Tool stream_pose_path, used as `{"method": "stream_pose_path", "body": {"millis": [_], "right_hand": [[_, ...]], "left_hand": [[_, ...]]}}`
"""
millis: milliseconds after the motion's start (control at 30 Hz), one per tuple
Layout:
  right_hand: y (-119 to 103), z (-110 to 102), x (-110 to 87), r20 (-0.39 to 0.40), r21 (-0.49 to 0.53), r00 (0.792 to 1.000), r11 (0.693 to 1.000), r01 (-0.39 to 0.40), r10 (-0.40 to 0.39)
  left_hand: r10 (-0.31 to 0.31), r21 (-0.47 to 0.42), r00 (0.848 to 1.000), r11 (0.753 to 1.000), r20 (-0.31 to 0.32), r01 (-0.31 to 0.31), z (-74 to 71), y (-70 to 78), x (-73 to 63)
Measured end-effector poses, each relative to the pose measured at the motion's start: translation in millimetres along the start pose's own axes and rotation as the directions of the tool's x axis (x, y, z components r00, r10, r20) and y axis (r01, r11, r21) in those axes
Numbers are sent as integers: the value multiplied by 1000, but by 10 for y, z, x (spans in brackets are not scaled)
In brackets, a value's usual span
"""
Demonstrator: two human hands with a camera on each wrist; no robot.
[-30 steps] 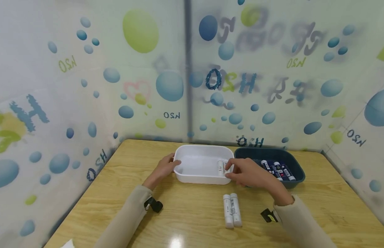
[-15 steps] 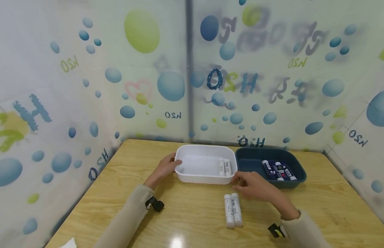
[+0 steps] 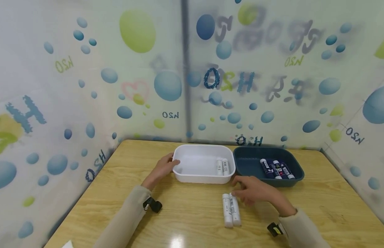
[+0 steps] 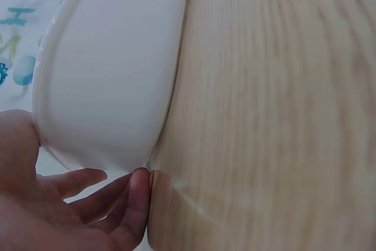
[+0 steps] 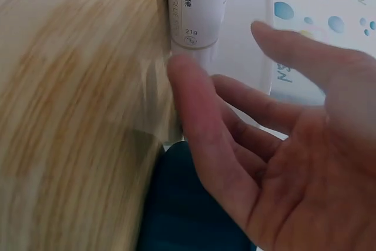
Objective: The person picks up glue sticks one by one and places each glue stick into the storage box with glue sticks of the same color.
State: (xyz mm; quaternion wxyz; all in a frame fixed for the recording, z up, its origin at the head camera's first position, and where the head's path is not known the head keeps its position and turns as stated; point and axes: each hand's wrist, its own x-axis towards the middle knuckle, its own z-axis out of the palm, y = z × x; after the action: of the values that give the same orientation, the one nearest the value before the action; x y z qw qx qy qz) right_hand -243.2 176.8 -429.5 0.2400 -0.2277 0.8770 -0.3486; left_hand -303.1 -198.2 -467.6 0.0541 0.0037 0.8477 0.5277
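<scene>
My left hand (image 3: 162,169) grips the left end of a white plastic tray (image 3: 192,179), thumb over the rim and fingers against the outer wall. Two white glue sticks (image 3: 219,167) lie side by side at the tray's right end. On the table in front, another pair of white glue sticks (image 3: 227,212) lies together, caps away from me. My right hand (image 3: 254,190) hovers at the far end of the right-hand stick, thumb and fingers parted around nothing. The right wrist view shows a glue stick (image 5: 197,10) with printed lettering just beyond the fingertips.
A dark teal tray (image 3: 249,162) adjoins the white tray on the right, holding several dark-labelled sticks (image 3: 277,169) with white ends. The patterned wall (image 3: 142,124) rises behind the wooden table (image 3: 185,213). A white scrap (image 3: 68,244) lies at the front left.
My right hand has withdrawn from the glue sticks inside the white tray and come back toward me, over the pair on the table. My left hand stays on the tray.
</scene>
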Motion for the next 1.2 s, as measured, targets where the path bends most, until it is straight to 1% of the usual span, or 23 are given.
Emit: {"method": "stream_pose_path", "body": {"millis": [167,267,500,800,967,1200], "right_hand": [[41,13,13,60,11,998,1000,-13,12],[53,19,17,76,16,997,999,-29,27],[61,40,20,115,35,993,999,-25,21],[57,76,41,116,63,993,998,-27,20],[64,67,39,110,79,992,994,-69,61],[89,35,17,68,62,987,987,-148,144]], "left_hand": [[3,8,1000,1000,6,-4,-3,5,-2],[2,10,1000,1000,7,-2,3,3,-3],[-7,5,1000,1000,-4,7,14,-4,-8],[-7,10,1000,1000,-4,7,8,27,-15],[-2,16,1000,1000,-1,2,6,22,-15],[-5,7,1000,1000,6,5,5,14,-13]]}}
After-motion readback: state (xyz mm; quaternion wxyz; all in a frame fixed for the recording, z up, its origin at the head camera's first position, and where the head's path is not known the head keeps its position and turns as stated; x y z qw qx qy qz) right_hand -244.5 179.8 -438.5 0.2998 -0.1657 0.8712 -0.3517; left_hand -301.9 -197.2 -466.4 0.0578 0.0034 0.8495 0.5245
